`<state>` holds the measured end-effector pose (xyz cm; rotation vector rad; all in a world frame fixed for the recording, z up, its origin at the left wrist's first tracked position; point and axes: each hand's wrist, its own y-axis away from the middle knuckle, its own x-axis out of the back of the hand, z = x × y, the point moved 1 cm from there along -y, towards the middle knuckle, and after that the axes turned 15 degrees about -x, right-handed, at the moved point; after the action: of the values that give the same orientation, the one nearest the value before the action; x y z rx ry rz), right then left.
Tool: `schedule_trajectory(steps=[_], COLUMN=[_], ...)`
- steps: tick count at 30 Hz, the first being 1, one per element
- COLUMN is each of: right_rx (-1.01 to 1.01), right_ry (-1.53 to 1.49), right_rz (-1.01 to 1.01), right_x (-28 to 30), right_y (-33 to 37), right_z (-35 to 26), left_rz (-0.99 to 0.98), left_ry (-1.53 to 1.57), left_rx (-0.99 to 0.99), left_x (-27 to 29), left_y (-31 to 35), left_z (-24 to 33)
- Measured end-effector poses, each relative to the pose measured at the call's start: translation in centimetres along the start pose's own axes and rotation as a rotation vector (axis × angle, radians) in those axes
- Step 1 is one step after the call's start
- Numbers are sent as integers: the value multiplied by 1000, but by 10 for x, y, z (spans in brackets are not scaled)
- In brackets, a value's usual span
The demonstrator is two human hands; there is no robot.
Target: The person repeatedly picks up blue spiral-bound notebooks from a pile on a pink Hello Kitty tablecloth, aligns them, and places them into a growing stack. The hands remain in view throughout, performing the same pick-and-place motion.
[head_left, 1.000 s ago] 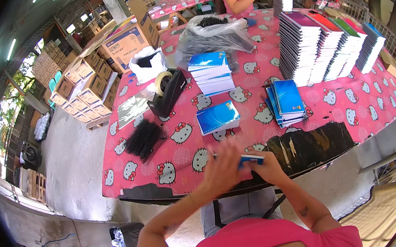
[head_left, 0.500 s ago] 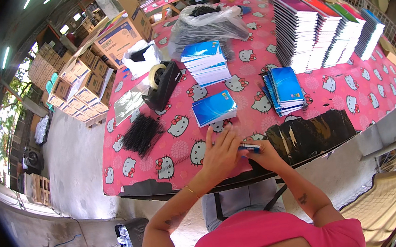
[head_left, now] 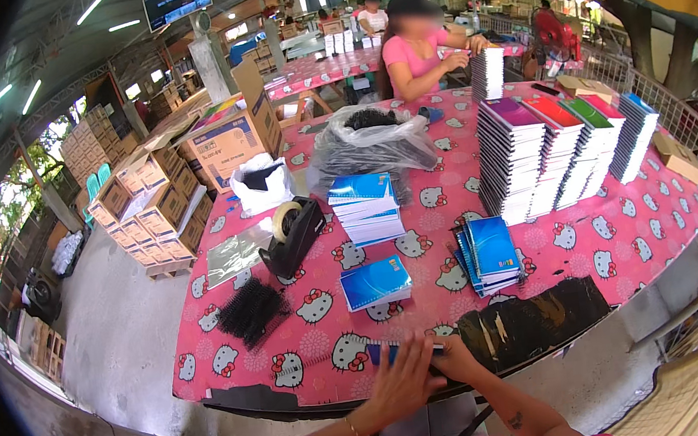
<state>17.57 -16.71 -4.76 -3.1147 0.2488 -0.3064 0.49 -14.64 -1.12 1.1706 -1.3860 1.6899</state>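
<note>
Head view: blue notebook (head_left: 378, 352) now pokes out past the left hand (head_left: 405, 377), its grip flat, unclosed; right hand (head_left: 456, 361) seems clamped on one end, so both span it.

Glossy notebook covers (head_left: 376, 281); matt cardboard boxes (head_left: 226, 156); crinkled plastic bag (head_left: 338, 157).

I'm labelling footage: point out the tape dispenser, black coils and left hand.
Tape dispenser (head_left: 298, 243), head view, its black body.
Black coils (head_left: 252, 313), head view, middle of the pile.
Left hand (head_left: 407, 376), head view, back of hand.
</note>
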Motion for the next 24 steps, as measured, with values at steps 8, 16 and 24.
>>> schedule_trajectory(steps=[8, 16, 24], right_rx=[-89, -59, -19], right_ry=[-66, 48, 12], right_rz=[-94, -46, -103], right_x=[3, 2, 2], right_y=[9, 9, 10], right_z=[3, -1, 1], left_rz=[140, 229, 294], left_ry=[-73, -11, 71], left_rx=[-43, -124, -160], left_x=[15, 22, 18], left_y=[-15, -30, -26], left_z=[-10, -24, -29])
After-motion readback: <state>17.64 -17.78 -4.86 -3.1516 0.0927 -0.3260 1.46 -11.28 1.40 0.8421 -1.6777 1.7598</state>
